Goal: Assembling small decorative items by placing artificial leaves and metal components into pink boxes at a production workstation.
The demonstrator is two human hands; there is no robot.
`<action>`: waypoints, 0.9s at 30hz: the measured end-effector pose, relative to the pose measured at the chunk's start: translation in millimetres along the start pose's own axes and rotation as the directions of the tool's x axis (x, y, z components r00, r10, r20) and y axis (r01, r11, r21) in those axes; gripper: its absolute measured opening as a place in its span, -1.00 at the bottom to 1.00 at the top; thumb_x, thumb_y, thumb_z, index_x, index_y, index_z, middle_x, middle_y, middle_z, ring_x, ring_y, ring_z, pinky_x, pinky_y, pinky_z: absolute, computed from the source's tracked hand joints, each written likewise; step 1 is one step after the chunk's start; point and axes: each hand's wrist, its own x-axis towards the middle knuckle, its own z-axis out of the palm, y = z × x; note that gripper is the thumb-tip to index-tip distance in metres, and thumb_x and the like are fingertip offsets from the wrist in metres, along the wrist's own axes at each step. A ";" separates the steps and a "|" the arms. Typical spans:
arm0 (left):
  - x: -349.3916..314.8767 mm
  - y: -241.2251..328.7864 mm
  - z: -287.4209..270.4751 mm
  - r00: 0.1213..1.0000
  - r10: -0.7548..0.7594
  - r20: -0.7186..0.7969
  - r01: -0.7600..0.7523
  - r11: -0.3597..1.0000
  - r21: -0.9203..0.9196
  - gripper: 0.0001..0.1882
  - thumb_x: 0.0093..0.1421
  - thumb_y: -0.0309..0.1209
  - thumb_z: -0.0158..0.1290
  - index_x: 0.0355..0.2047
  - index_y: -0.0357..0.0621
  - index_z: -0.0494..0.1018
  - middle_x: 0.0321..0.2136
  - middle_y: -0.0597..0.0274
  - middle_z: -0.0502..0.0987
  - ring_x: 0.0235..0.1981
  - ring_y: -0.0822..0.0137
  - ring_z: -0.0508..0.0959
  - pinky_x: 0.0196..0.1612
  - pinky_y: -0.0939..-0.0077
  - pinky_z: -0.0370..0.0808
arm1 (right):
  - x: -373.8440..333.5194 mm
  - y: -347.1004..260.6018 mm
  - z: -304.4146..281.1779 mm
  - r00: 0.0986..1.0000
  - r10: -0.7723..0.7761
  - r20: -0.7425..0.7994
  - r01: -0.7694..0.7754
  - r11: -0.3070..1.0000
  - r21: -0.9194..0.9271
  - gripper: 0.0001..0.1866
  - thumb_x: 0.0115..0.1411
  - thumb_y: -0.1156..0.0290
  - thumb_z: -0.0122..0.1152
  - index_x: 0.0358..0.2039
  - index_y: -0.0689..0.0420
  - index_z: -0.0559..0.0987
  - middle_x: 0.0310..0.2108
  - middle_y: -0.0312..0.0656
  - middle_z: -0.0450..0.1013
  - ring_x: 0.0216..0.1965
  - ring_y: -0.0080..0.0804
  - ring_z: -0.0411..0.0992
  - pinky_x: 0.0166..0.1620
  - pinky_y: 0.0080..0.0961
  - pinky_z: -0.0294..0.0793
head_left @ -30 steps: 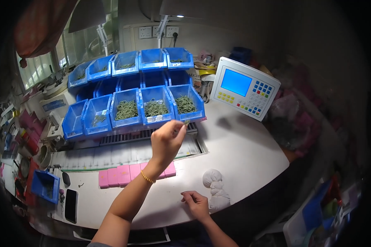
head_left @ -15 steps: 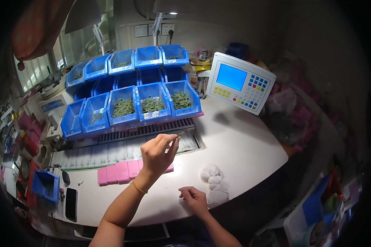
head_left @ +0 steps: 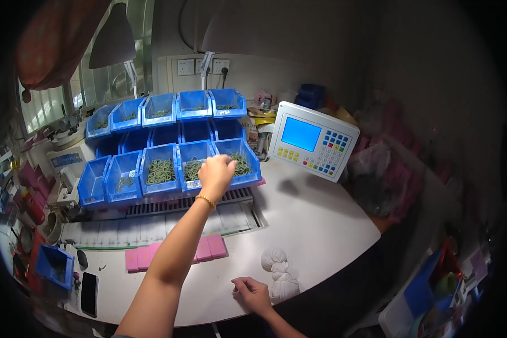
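White worktable (head_left: 315,225); left hand (head_left: 216,173) over blue bin (head_left: 239,163), fingers' grip unclear.

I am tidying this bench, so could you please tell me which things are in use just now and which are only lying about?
In use:
- left hand, reaching into the front row of blue bins
- blue bin of green rings under that hand
- right hand, resting on the white table

Lying about:
- white control box
- pink blocks
- white cloth bundle
- black phone

head view | looks down, forward | worktable (head_left: 321,225) near, rim perhaps distorted
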 end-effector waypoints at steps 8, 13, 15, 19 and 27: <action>-181.1 -91.3 -5.2 0.848 0.087 0.523 -0.187 0.972 0.141 -0.30 0.07 0.11 0.19 0.04 -0.20 0.48 0.10 -0.11 0.43 0.15 -0.12 0.37 0.16 -0.06 0.29 | 8.2 -11.8 -9.8 0.995 0.101 0.000 -0.101 0.990 0.100 -0.78 0.35 0.32 0.14 -0.17 0.19 0.65 -0.44 -0.34 0.55 -0.46 -0.72 0.41 -0.38 -0.74 0.43; -189.4 -107.8 -2.9 0.866 0.135 0.480 -0.226 0.964 0.136 -0.03 -0.16 0.13 0.34 0.15 -0.24 0.34 0.18 -0.04 0.33 0.29 -0.10 0.18 0.32 -0.21 -0.02 | 11.7 -5.0 -0.9 0.995 0.102 0.002 -0.102 0.987 0.121 -0.79 0.34 0.34 0.15 -0.19 0.20 0.64 -0.44 -0.33 0.55 -0.45 -0.72 0.40 -0.38 -0.74 0.42; -188.3 -100.6 -17.4 0.855 0.206 0.475 -0.259 0.965 0.048 -0.11 -0.27 0.00 0.43 0.05 -0.16 0.41 0.12 0.03 0.38 0.20 -0.06 0.29 0.25 -0.09 0.14 | 13.3 2.5 4.2 0.997 0.065 -0.046 -0.059 0.992 0.114 -0.80 0.35 0.39 0.12 -0.13 0.22 0.60 -0.42 -0.34 0.53 -0.46 -0.72 0.38 -0.35 -0.74 0.42; -229.1 -53.7 -41.4 0.894 0.332 0.301 -0.221 0.911 -0.349 -0.19 -0.17 -0.25 0.35 0.17 0.03 0.37 0.04 0.05 0.40 0.04 0.01 0.39 0.11 0.07 0.31 | 15.5 6.0 -16.2 0.997 -0.014 -0.077 0.027 0.985 0.171 -0.48 0.37 0.38 0.03 0.26 0.33 0.23 0.11 -0.07 0.35 -0.14 -0.48 0.46 -0.14 -0.58 0.51; -285.5 -66.2 -102.3 0.863 0.102 0.495 0.266 0.741 -0.616 -0.21 0.06 -0.24 0.27 0.30 0.01 0.23 -0.05 0.06 0.39 -0.10 0.22 0.43 -0.08 0.41 0.42 | 1.4 -6.9 31.2 0.991 -0.078 0.105 0.070 0.995 0.071 -0.59 0.39 0.25 0.03 0.02 0.37 0.49 -0.29 -0.19 0.55 -0.28 -0.47 0.49 -0.18 -0.55 0.49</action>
